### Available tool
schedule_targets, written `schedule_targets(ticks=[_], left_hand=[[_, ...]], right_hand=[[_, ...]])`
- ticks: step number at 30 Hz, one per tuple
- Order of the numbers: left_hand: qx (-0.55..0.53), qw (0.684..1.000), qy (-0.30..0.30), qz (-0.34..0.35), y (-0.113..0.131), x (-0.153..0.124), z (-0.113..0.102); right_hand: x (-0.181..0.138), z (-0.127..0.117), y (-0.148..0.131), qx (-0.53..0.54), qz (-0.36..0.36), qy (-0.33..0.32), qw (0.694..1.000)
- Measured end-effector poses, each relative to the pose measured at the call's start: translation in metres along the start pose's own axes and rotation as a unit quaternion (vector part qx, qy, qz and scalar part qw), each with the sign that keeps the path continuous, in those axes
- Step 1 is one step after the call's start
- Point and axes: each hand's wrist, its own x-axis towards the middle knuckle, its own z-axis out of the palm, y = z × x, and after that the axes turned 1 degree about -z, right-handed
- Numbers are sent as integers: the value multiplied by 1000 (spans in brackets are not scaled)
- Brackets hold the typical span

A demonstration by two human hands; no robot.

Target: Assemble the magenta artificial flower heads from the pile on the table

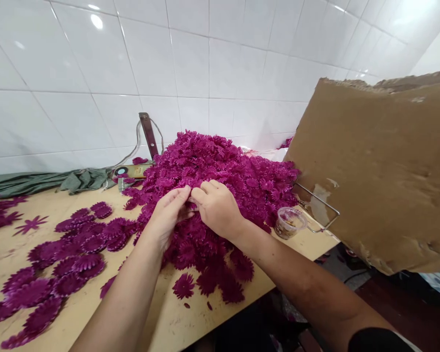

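A large heap of magenta fabric flower pieces [205, 156] rises in the middle of the table. Over the front of this heap, my left hand [171, 208] and my right hand [217, 204] meet with their fingertips pinched together. Whatever lies between the fingers is hidden or too small to name. Below my wrists, a single flower piece [184, 286] lies loose near the table's front edge. To the left, stacked round flower pieces [88, 264] are spread in overlapping rows.
On the right, a clear plastic cup [289, 222] with small bits in it stands near a bent metal wire frame [330, 226]. A big cardboard sheet [385, 171] leans beyond the table's right edge. Green cloth [82, 181] lies along the tiled wall [132, 63].
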Motion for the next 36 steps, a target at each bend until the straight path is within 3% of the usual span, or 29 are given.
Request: schedule_targets(ticks=[6, 10, 12, 15, 17, 19, 21, 23, 24, 26, 28, 31, 34, 36], left_hand=[[-34, 999, 41, 3, -2, 4, 7], [-67, 995, 79, 8, 5, 14, 18], [-84, 988, 127, 9, 14, 24, 17], [-109, 966, 225, 63, 27, 35, 5], [-80, 969, 210, 98, 30, 34, -5], [-43, 985, 140, 89, 28, 26, -12], [-12, 996, 71, 59, 22, 16, -15], [11, 998, 44, 41, 16, 8, -16], [19, 998, 41, 39, 13, 6, -16], [36, 998, 41, 43, 8, 5, -15], [60, 997, 38, 43, 4, 8, -12], [94, 994, 48, 21, 1, 12, -9], [93, 993, 73, 27, 0, 16, -7], [92, 992, 70, 46, -1, 17, -7]], right_hand=[[5, -2, 4, -22, -116, 48, 992], [5, -14, -1, -23, -150, 53, 987], [-3, -22, -13, 10, -198, 36, 980], [-17, -28, -26, 133, -339, -29, 931], [-19, -27, -21, 194, -252, -51, 947], [-14, -23, -4, 269, -16, -46, 962], [-6, -17, 16, 389, 161, -47, 906], [0, -11, 31, 496, 256, -58, 828], [2, -8, 35, 528, 280, -59, 800], [4, -2, 38, 539, 305, -47, 784], [7, 1, 37, 498, 320, -28, 805], [14, 1, 35, 394, 316, -15, 863], [20, -3, 28, 300, 257, 15, 919], [23, -5, 19, 312, 219, -12, 924]])
